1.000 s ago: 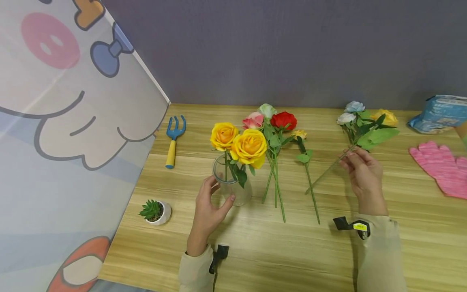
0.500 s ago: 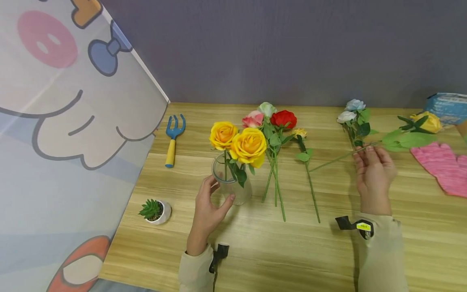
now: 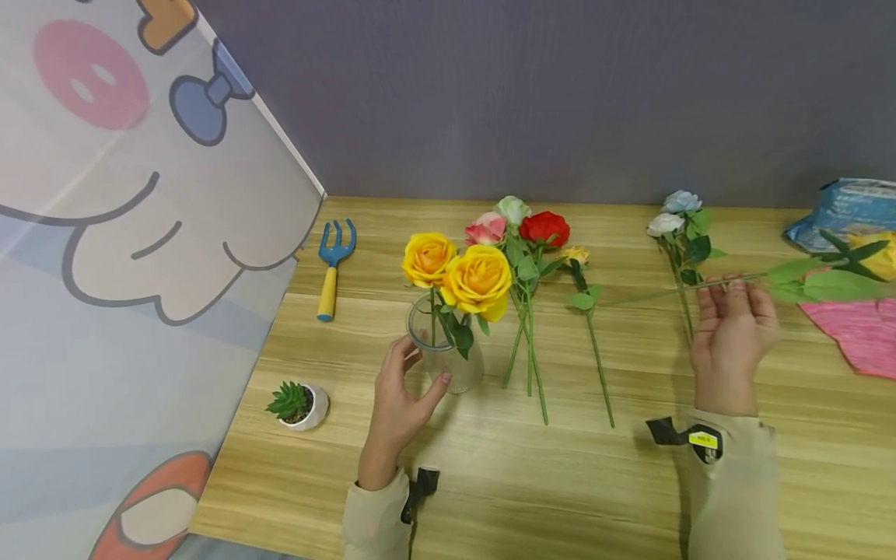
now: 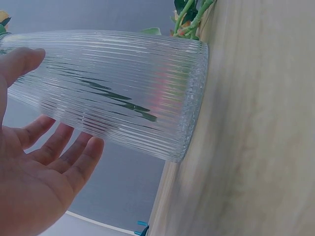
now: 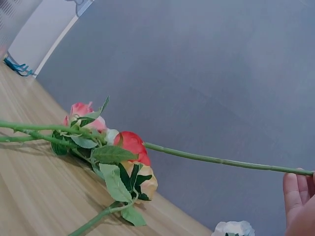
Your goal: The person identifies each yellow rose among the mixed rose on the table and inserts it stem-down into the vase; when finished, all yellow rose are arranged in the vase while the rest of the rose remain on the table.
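Note:
A ribbed glass vase (image 3: 458, 373) stands on the wooden table with two large yellow roses (image 3: 478, 280) in it. My left hand (image 3: 402, 400) holds the vase from the left, thumb on the near side; in the left wrist view the fingers curve along the ribbed glass. My right hand (image 3: 735, 342) pinches the green stem (image 5: 221, 161) of a yellow rose (image 3: 878, 253). That stem lies nearly level, its bloom to the right and its cut end to the left. Below it are a white rose (image 3: 665, 225) and a pale blue rose (image 3: 681, 202).
Between the hands lie a red rose (image 3: 544, 229), a pink rose (image 3: 486, 229), a pale green rose (image 3: 513, 211) and a small yellow rose (image 3: 576, 255). A hand fork (image 3: 332, 268) and potted succulent (image 3: 308, 407) are left. A blue packet (image 3: 847, 210) and pink glove (image 3: 854, 334) are right.
My right hand has moved right with the yellow rose, whose stem has swung from slanting to nearly level. The bloom now overlaps the blue packet. My left hand stays on the vase.

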The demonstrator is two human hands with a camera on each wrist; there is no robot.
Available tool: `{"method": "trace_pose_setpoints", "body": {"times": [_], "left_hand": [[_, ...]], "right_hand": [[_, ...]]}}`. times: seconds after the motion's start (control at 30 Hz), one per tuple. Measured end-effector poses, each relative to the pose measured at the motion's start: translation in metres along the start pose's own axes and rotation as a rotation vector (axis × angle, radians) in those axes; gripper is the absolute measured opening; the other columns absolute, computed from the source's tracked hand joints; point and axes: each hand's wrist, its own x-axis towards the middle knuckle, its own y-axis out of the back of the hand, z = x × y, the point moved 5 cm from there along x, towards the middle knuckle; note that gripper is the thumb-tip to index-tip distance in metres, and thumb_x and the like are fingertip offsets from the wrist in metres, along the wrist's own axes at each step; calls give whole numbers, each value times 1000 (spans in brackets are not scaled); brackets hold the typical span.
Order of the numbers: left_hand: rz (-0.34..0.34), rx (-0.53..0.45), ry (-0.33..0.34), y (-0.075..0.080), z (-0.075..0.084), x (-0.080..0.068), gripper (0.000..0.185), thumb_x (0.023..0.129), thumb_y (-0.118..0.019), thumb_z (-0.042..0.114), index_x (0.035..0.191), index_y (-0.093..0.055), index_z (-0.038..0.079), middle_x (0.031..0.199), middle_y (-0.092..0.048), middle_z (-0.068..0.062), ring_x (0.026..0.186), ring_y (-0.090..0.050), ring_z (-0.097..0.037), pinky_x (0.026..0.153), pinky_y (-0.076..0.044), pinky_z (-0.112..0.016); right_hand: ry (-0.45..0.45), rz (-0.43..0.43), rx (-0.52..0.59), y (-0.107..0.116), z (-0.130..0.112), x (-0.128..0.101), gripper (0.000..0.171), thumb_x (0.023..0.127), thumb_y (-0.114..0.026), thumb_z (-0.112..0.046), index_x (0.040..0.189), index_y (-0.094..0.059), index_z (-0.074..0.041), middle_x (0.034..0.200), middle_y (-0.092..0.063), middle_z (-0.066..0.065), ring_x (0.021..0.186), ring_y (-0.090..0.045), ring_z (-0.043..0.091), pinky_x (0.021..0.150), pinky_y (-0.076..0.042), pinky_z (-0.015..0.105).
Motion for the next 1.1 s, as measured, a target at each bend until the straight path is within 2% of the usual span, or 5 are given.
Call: {"method": "trace_pose_setpoints", "body": {"times": [0.33, 0.67, 0.9, 1.1], "left_hand": [[1, 21, 11, 0, -1, -2, 63, 85, -78, 0, 141, -50, -4, 137, -57, -21, 129, -56, -35, 105, -54, -54], [3, 22, 17, 0, 0, -1, 64, 85, -78, 1, 142, -50, -3, 138, -57, -19, 130, -56, -32, 106, -53, -52], [3, 22, 17, 0, 0, -1, 64, 85, -78, 1, 142, -50, -2, 138, -57, -19, 129, -56, -32, 106, -54, -52], [-3, 28, 18, 0, 0, -2, 63, 85, -78, 1, 142, -50, -4, 138, -57, -20, 129, -57, -35, 106, -54, -52]], "right_hand": [[45, -9, 42, -4, -5, -6, 6, 101, -54, 10, 106, -54, 10, 95, -59, 19, 73, -68, 31, 56, -62, 34], [108, -42, 64, -16, -8, -18, 5, 100, -54, 13, 100, -50, 10, 98, -56, 20, 70, -66, 31, 56, -62, 33], [116, -46, 82, -25, -10, -29, 8, 100, -54, 13, 102, -47, 10, 98, -54, 20, 68, -64, 31, 54, -61, 33], [133, -88, 88, -32, -7, -43, 8, 99, -54, 14, 102, -46, 10, 96, -55, 21, 67, -63, 32, 51, -59, 33]]}}
